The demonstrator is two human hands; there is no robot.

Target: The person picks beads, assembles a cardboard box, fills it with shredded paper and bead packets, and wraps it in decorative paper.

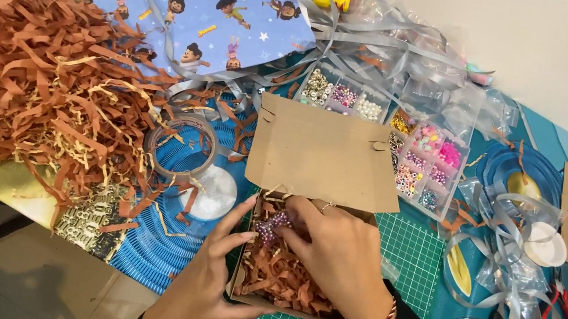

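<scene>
Inside the cardboard box (247, 281), a purple-and-white beaded piece (274, 225) glitters.

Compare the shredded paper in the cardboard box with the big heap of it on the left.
The shredded paper in the box is a small, shallow layer held in by the cardboard box; the big heap is far larger and spreads loose over the table. The right hand presses a small beaded piece onto the boxed paper; no hand touches the heap. Both are mostly reddish-brown crinkled strips.
</scene>
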